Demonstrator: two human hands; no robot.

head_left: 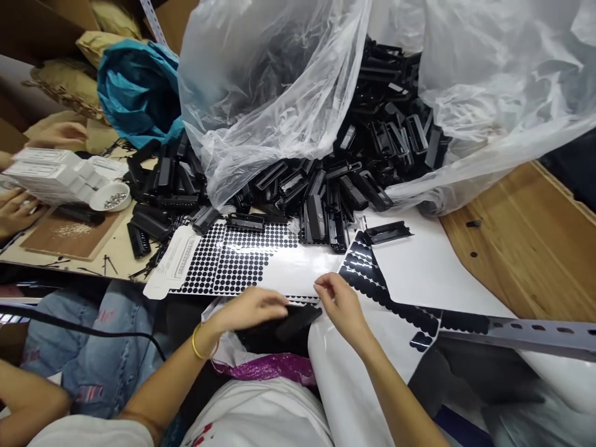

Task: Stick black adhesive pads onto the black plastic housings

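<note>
My left hand (254,308), a yellow band at its wrist, has its fingers stretched out to the right. Just below and beyond its fingertips is a black plastic part (300,320), blurred, over a dark opening above my lap; I see no clear grip on it. My right hand (343,309) is closed, thumb and fingertips pinched together at the front edge of a sticker sheet (298,267). Whatever the pinch holds is too small to make out. Rows of round black stickers cover the sheet's left side, and its middle is bare white.
Plastic bags (279,74) spill a heap of black plastic parts (391,130) across the back. Another person's hand (21,211) is at left, beside white boxes (51,174) and a bowl of small metal pieces (112,197). A single black part (387,232) lies on white sheeting (428,267).
</note>
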